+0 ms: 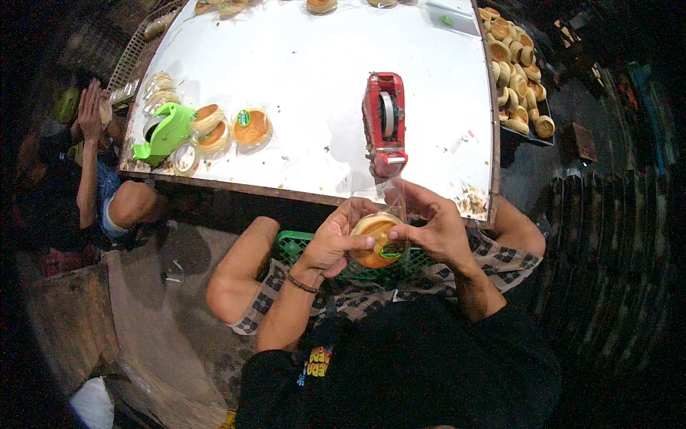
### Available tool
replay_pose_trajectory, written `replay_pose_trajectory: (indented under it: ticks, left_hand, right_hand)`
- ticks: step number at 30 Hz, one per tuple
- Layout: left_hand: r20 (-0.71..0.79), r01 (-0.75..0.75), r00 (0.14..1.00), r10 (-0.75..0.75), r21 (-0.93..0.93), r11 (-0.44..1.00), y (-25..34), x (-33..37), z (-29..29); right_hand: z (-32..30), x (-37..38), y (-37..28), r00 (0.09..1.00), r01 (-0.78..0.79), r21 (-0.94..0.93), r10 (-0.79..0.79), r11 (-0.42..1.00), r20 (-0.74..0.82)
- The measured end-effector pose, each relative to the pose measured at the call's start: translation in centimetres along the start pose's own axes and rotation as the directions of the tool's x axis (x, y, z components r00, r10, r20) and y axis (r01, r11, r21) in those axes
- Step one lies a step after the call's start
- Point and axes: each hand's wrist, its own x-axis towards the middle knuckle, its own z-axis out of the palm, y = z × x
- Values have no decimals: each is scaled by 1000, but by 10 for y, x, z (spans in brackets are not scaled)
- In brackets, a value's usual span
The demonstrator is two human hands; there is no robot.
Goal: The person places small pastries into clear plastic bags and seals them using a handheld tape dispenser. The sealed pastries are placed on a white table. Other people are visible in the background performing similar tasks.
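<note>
Between my two hands, just off the table's near edge, is a round golden bun [373, 243] in a clear plastic bag with a green label. My left hand [338, 238] grips its left side, thumb pressed on the front. From the other side my right hand [432, 227] holds it, thumb near the label and fingers at the bag's loose upper end. Straight beyond my hands, a red tape dispenser [386, 125] with a roll of clear tape stands on the white table [307, 107]. Below the bun, a green plastic crate [293, 244] shows over my lap.
Left on the table are a bright green tape dispenser [166, 134], bagged buns [251, 129] and a loose tape roll [186, 158]. A tray of unwrapped buns [516, 79] stands beyond the right edge. Another person's hand [91, 111] is raised at far left.
</note>
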Motion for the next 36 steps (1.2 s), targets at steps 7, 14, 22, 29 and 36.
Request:
replay_pose_trajectory:
  ticks: [7, 14, 22, 29, 36]
  left_hand:
    - [60, 13, 998, 2, -252, 968, 8, -2, 10]
    - [33, -72, 997, 74, -43, 996, 17, -4, 16]
    - [-124, 65, 992, -35, 247, 967, 38, -1, 36]
    - [201, -409, 827, 525, 856, 316, 56, 1, 55]
    - [113, -314, 825, 554, 907, 282, 56, -1, 66]
  right_hand:
    - [-9, -9, -28, 1000, -12, -262, 18, 965, 20]
    - [-10, -9, -54, 977, 211, -454, -207, 865, 60]
    - [-8, -6, -61, 805, 542, -492, -588, 681, 72]
    - [-11, -7, -50, 908, 371, -258, -406, 892, -98]
    - [-11, 0, -34, 899, 399, -280, -433, 873, -68]
